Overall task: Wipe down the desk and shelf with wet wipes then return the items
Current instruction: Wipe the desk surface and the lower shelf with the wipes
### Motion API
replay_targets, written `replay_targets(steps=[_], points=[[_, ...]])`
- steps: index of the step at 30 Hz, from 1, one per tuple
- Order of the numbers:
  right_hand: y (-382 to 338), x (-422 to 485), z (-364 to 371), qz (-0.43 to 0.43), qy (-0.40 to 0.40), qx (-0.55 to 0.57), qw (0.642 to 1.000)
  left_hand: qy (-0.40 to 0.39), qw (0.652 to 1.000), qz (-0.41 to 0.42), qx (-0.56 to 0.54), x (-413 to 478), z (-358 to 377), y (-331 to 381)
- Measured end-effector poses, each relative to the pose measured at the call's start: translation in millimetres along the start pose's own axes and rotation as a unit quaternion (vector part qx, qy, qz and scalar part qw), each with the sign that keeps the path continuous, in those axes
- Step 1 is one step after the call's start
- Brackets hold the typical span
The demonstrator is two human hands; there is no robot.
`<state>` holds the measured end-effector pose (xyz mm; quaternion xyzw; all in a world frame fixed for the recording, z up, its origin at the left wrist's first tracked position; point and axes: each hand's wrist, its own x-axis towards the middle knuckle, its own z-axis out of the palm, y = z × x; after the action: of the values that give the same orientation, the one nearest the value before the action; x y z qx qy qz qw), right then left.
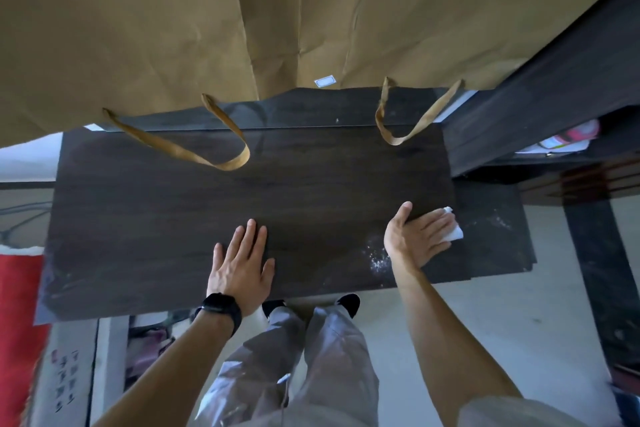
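- The wet wipe (454, 233) looks soft and light; best pinned flat, not pinched.
- Right hand (417, 241) presses it to the table (166, 211), fingers (433, 224) straight; left hand (242, 269) flat, released.

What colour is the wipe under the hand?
White. The wipe shows best in the head view, under the right hand.
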<state>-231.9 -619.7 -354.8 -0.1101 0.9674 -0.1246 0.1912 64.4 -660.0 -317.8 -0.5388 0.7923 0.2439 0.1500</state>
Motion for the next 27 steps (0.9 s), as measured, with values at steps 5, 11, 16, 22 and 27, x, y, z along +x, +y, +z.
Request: replay_targets(steps=[5,11,16,22,27], points=[[-20,28,7,-0.162,0.001,-0.084,0.983,-0.005,1.000,-0.001,0.002,1,-4,-5],[-40,-39,36,-0.375,-0.024,-0.154,0.914,0.000,1.000,-0.010,-0.006,-1,3,-1],[-2,-121,52,-0.515,-0.086,-0.179,0.834,0.021,1.000,-0.016,-0.006,-2,6,0],[30,-25,7,-0.406,-0.043,-0.191,0.893,0.016,1.000,-0.010,0.001,-3,7,-2],[54,47,-27,-0.216,-0.015,-0.144,0.966,0.020,1.000,-0.010,-0.005,-4,10,-4]])
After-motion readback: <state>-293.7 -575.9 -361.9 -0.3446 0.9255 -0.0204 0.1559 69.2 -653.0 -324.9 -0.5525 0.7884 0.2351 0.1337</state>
